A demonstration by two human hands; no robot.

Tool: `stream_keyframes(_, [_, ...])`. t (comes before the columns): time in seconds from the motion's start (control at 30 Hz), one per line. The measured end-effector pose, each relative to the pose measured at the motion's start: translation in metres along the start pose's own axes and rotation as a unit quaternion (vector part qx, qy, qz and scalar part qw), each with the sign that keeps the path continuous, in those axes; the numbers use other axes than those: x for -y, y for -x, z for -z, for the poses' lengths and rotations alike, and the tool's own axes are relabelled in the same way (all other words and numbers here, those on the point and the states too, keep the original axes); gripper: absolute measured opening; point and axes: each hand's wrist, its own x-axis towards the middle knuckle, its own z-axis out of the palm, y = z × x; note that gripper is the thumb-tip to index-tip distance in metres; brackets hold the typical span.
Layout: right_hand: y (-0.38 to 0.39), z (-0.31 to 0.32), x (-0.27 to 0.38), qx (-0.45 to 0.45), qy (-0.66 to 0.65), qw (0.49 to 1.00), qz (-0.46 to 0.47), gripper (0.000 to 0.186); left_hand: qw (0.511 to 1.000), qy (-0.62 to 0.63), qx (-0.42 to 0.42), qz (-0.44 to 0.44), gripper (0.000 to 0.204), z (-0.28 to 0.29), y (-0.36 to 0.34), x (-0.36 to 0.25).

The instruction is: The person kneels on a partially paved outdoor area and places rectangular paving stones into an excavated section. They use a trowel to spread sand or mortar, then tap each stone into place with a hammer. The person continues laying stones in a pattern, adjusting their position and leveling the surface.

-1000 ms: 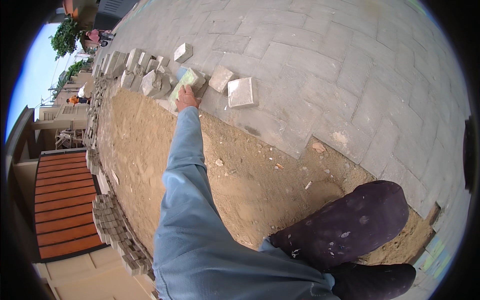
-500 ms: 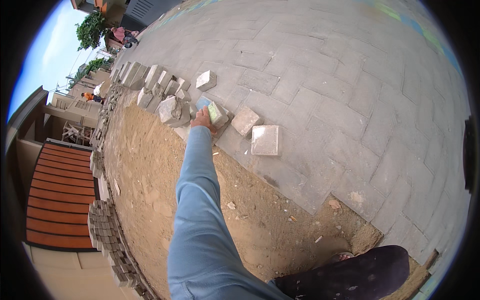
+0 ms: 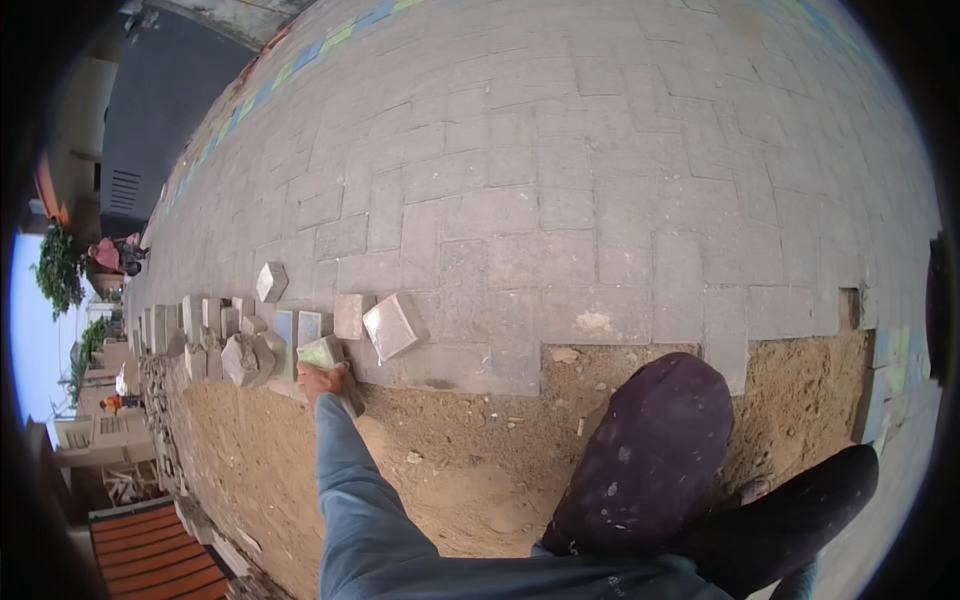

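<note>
With my left hand [image 3: 322, 382] I am gripping a grey paving block [image 3: 320, 352] that has worn green paint on its top. My fingers are closed round its near side, at the border of the paving and the sand. Beneath and beside my hand, another block [image 3: 352, 398] shows partly. Just beyond lie a narrow block with faded blue paint [image 3: 284, 326] and a second bluish block [image 3: 311, 325]. To the right sit a brownish block [image 3: 350, 316] and a tilted pale block [image 3: 396, 326]. My right hand is out of view; only a bit of sleeve [image 3: 797, 580] shows.
Rows of loose blocks [image 3: 185, 325] stand at the left, with a rough chunk [image 3: 247, 360] nearer. Laid grey paving [image 3: 590, 210] spreads ahead, bordered by a stepped edge of bare sand [image 3: 450, 450]. My knee [image 3: 650, 440] is at the right. Another person [image 3: 118, 255] is far left.
The view has swung to the left and my legs have come further into it. My left hand stays on the green-painted block, which now sits closer to the sand edge.
</note>
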Motion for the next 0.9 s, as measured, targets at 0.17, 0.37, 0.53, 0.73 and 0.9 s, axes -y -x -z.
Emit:
stream_keyframes(0.17, [0.043, -0.085, -0.154, 0.153, 0.107, 0.977, -0.106, 0.026, 0.884, 0.458, 0.088, 0.003, 0.058, -0.076, 0.079, 0.081])
stream_keyframes(0.37, [0.126, -0.246, -0.239, 0.285, 0.038, 0.943, -0.166, 0.027, 0.885, 0.367, 0.181, -0.223, 0.093, -0.027, 0.28, -0.077])
stream_keyframes(0.53, [0.119, -0.311, -0.257, 0.158, 0.025, 0.964, -0.212, 0.03, 0.78, 0.389, 0.192, -0.451, 0.096, -0.052, 0.297, -0.211])
stream_keyframes(0.73, [0.139, -0.335, -0.19, -0.034, -0.31, 0.91, -0.274, 0.028, 0.798, 0.252, 0.101, -0.538, 0.071, 0.089, 0.482, -0.431])
stream_keyframes(0.9, [0.185, -0.328, -0.186, -0.108, -0.427, 0.833, -0.335, 0.031, 0.717, 0.262, 0.198, -0.614, 0.07, 0.053, 0.553, -0.524])
